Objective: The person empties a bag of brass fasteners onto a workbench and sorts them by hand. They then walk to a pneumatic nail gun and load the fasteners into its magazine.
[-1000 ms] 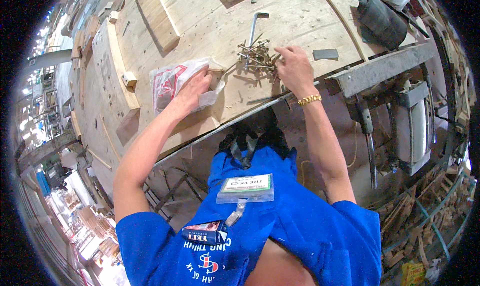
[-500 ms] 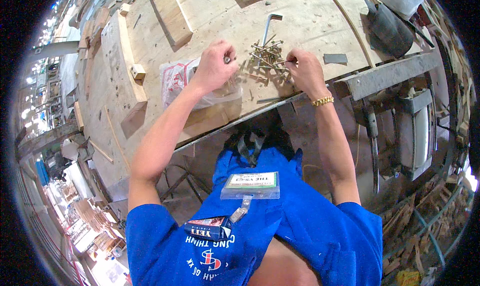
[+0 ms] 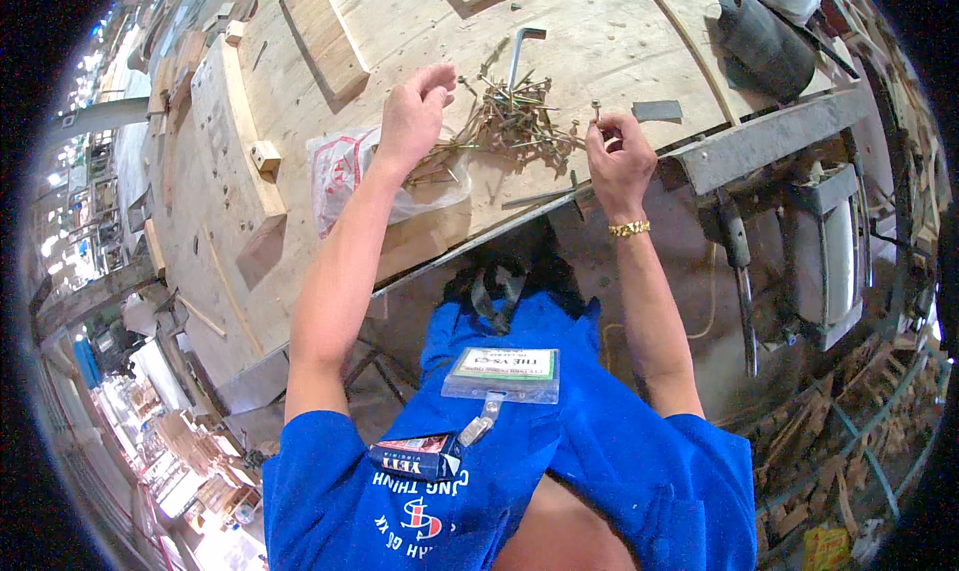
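Note:
On the wooden tabletop lies a heap of long brassy bolts [image 3: 519,121]. My left hand [image 3: 412,119] hovers at the heap's left side, fingers stretched out, and I see nothing held in it. At the heap's right, my right hand [image 3: 621,161] is closed, pinching one bolt [image 3: 596,111] upright between thumb and fingertips, its head up. A bent metal hex key [image 3: 517,51] lies at the far side of the heap, its lower end among the bolts. Beneath and beside my left wrist is a clear plastic bag [image 3: 335,186] with red print; some bolts lie over its right part.
Wooden boards [image 3: 325,36] and a long strip with small blocks [image 3: 240,121] lie at the left of the table. A dark grey rectangular piece [image 3: 656,111] is beside my right hand. Farther right are a black curved object [image 3: 764,46] and a metal bar [image 3: 769,141] along the edge.
My left hand has opened from a closed grip on bolts and moved slightly left; the heap is larger. My right hand has moved right, away from the heap, with a bolt raised upright.

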Action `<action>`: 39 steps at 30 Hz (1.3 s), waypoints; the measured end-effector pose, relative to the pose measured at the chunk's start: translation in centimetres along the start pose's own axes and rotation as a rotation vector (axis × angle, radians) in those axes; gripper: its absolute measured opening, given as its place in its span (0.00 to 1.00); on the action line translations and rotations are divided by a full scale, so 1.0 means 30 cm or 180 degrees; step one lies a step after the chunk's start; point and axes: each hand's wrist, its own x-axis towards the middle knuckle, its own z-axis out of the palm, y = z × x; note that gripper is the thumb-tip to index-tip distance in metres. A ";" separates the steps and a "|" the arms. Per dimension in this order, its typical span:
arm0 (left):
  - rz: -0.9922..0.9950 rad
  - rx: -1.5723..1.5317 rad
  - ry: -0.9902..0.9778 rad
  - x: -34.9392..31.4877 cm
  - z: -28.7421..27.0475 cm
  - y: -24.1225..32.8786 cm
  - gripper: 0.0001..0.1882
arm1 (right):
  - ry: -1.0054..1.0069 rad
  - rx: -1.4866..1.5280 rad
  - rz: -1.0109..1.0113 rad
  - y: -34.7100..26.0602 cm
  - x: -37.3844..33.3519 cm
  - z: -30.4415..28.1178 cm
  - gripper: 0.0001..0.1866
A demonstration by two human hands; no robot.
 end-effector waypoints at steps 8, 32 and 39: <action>0.0519 0.1406 -0.0127 -0.133 0.080 0.036 0.12 | 0.0360 0.0138 -0.0186 -0.003 -0.009 0.015 0.21; -0.0308 0.2468 -0.0633 -0.180 -0.041 0.045 0.11 | 0.0094 0.0659 0.0894 0.000 0.151 0.067 0.17; 0.0500 0.2852 -0.1275 -0.202 -0.086 -0.099 0.18 | -0.0373 -0.0401 -0.0005 -0.034 0.063 0.017 0.19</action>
